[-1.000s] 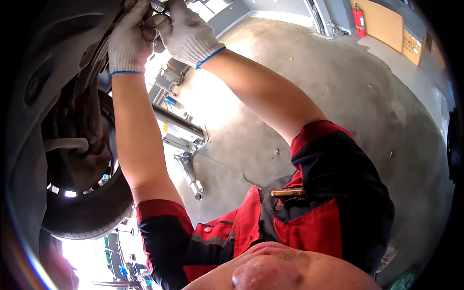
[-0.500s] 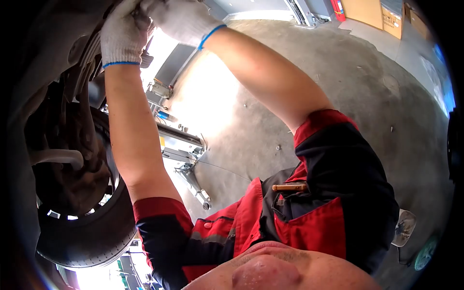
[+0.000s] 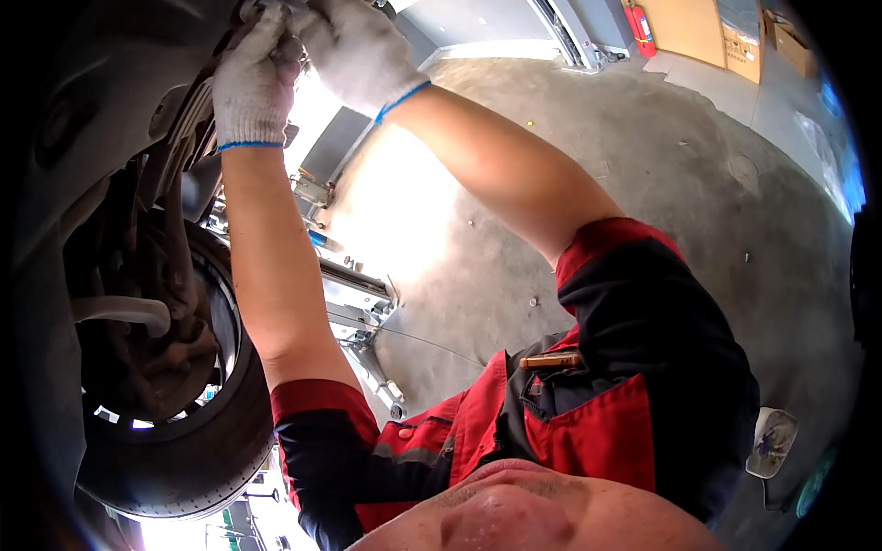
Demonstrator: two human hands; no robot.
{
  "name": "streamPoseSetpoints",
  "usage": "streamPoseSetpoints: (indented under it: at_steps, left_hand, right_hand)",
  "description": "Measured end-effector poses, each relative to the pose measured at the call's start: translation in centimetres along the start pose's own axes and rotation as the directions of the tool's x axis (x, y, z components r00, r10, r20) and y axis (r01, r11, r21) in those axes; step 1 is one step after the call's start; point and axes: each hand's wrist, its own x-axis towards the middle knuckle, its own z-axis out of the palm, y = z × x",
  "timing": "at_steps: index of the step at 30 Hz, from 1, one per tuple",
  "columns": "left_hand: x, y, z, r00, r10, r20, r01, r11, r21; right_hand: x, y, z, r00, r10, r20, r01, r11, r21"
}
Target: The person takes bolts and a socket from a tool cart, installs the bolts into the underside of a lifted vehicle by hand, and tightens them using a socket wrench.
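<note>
Both hands are raised together at the top of the view, beneath a vehicle's underside, in white knitted gloves with blue-edged cuffs. My left hand (image 3: 254,90) is closed, its fingers bunched around something at the top edge that I cannot make out. Close beside it, my right hand (image 3: 361,57) has its fingers curled in towards the left fingertips; what they grip is hidden. Dark underbody parts (image 3: 175,110) run just left of the left hand.
A wheel's tyre (image 3: 175,468) and a pale curved bar (image 3: 124,310) are at the left. Lift equipment (image 3: 354,280) stands on the concrete floor (image 3: 588,174). A red fire extinguisher (image 3: 639,29) and cardboard boxes (image 3: 790,46) are at the far right. A phone-like object (image 3: 549,362) sits in the chest pocket.
The view has shifted slightly, so hands, wheel and underbody appear lower and further right. Both hands stay close together at the same spot, with more of the fingers showing.
</note>
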Motion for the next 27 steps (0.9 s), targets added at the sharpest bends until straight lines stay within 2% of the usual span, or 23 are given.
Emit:
streamPoseSetpoints:
  at_steps: [1, 2, 3, 4, 5, 6, 7, 8, 9, 11, 13, 14, 15, 16, 17, 18, 19, 21, 22, 23, 25, 26, 27]
  left_hand:
    - [-0.2, 0.1, -0.1, 1.0, -0.001, 0.019, 0.001, 1.0, 0.026]
    - [-0.2, 0.3, 0.0, 1.0, 0.018, 0.012, -0.018, 0.999, 0.027]
    - [-0.5, 0.6, 0.2, 0.999, 0.034, 0.003, -0.034, 0.999, 0.028]
    - [-0.8, 0.6, 0.3, 0.999, 0.039, -0.006, -0.039, 0.999, 0.033]
    - [-0.6, 0.4, -0.3, 0.999, 0.026, -0.019, -0.025, 0.999, 0.029]
    - [-0.6, 0.8, 0.2, 0.999, 0.027, -0.03, -0.026, 0.999, 0.019]
    - [-0.7, 1.2, 0.6, 0.999, 0.024, -0.041, -0.023, 1.0, 0.009]
    - [-1.0, 0.5, 1.5, 0.997, 0.068, 0.045, -0.065, 0.996, -0.066]
    - [-1.0, 0.3, 1.1, 0.999, 0.049, 0.025, -0.047, 0.998, -0.044]
    - [-0.4, 0.2, 0.2, 1.0, 0.025, -0.006, -0.025, 1.0, -0.007]
    - [-0.6, 0.6, 0.2, 0.999, 0.038, 0.001, -0.038, 0.999, 0.037]
    - [-0.7, 0.6, 0.2, 0.999, 0.04, 0.005, -0.041, 0.997, 0.058]
    - [-0.7, 0.5, -0.1, 0.999, 0.035, -0.006, -0.035, 0.998, 0.047]
    - [-0.5, 0.4, -0.5, 0.999, 0.034, -0.014, -0.033, 0.999, 0.035]
    - [-0.2, 0.3, -0.5, 0.999, 0.036, -0.02, -0.036, 0.999, 0.021]
    - [-0.5, 0.5, 0.4, 0.998, 0.041, -0.044, -0.041, 0.999, 0.007]
    - [-1.4, 0.8, 1.8, 0.997, 0.041, -0.069, -0.041, 0.999, -0.005]
    - [-1.6, 0.9, 2.1, 0.997, 0.03, -0.075, -0.03, 1.0, 0.002]
    - [-1.0, 0.9, 1.2, 0.998, 0.019, -0.057, -0.018, 1.0, 0.021]
    - [-0.6, 0.8, 0.4, 0.999, 0.008, -0.042, -0.007, 0.999, 0.04]
    - [-1.1, 1.0, 0.5, 0.999, 0.021, -0.03, -0.019, 0.997, 0.08]
    - [-1.4, 1.2, 0.9, 0.999, 0.032, -0.021, -0.029, 0.995, 0.098]
    - [-1.9, 1.5, 2.1, 0.998, 0.05, -0.035, -0.047, 0.996, 0.069]
  right_hand:
    - [0.4, 0.8, -0.2, 0.982, 0.117, 0.149, -0.159, 0.938, 0.31]
    - [1.9, 4.1, -0.1, 0.892, 0.15, 0.426, -0.427, 0.587, 0.688]
    - [2.7, 5.8, 0.0, 0.759, 0.02, 0.651, -0.651, 0.052, 0.757]
    - [1.6, 2.9, 0.7, 0.866, 0.336, 0.37, -0.485, 0.387, 0.784]
    - [0.3, 0.4, 1.1, 0.92, 0.347, 0.182, -0.386, 0.726, 0.57]
    - [-0.7, -1.9, 1.0, 0.965, 0.263, 0.01, -0.258, 0.939, 0.227]
    - [-1.1, -2.8, 0.9, 0.987, 0.113, -0.116, -0.132, 0.976, -0.172]
    - [-1.0, -0.9, 1.6, 0.895, -0.388, -0.22, 0.296, 0.887, -0.355]
    - [-0.8, 1.1, 1.8, 0.95, -0.283, -0.13, 0.28, 0.959, -0.038]
    - [0.6, 5.4, 1.8, 0.974, -0.183, 0.132, 0.081, 0.831, 0.551]
    - [2.1, 6.4, 1.6, 0.881, -0.246, 0.404, -0.28, 0.417, 0.864]
    - [1.9, 7.0, 1.0, 0.889, -0.065, 0.453, -0.394, 0.393, 0.831]
    - [0.8, 4.2, 0.8, 0.918, 0.124, 0.377, -0.385, 0.507, 0.771]
    - [-0.1, 1.9, 0.9, 0.96, 0.182, 0.212, -0.276, 0.732, 0.623]
    - [-0.8, 0.6, 1.1, 0.997, 0.067, 0.023, -0.071, 0.945, 0.319]
    - [-1.1, 0.3, 1.4, 0.994, -0.06, -0.093, 0.064, 0.997, 0.044]
    - [-1.1, 0.5, 1.6, 0.987, -0.109, -0.118, 0.104, 0.993, -0.049]
    - [-0.5, 0.9, 1.2, 0.999, 0.028, -0.024, -0.023, 0.984, 0.176]
    - [0.1, 1.5, 0.9, 0.984, 0.143, 0.104, -0.174, 0.885, 0.432]
    - [0.7, 2.9, 0.8, 0.937, 0.205, 0.282, -0.344, 0.674, 0.654]
    - [1.8, 6.2, 0.9, 0.844, 0.031, 0.535, -0.514, 0.33, 0.792]
    - [2.6, 8.2, 1.4, 0.798, -0.132, 0.588, -0.545, 0.256, 0.798]
    - [2.3, 7.2, 1.3, 0.858, -0.048, 0.512, -0.43, 0.477, 0.766]
